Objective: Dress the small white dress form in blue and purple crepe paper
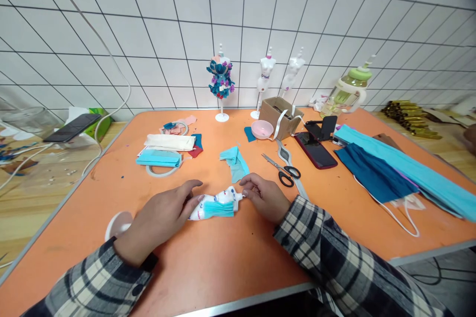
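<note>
A small white dress form (197,213) with a printed pattern lies on its side on the orange table, its neck pointing right. Across its body lies a pleated light-blue fabric strip (218,209). My left hand (163,218) is over the lower end, thumb against the form and index finger stretched out apart from it. The form's stand is mostly hidden under that hand; its round base (118,224) shows to the left. My right hand (266,198) has its fingers closed at the neck tip. Just beyond lies a crumpled light-blue fabric scrap (235,162).
Black-handled scissors (284,174) and a grey zipper strip lie right of centre. Farther back stand a decorated dress form (220,79), two bare ones, a pink bowl (262,130) and a cardboard box (280,118). Folded fabrics (159,158) are left; a phone (316,150) and blue masks right.
</note>
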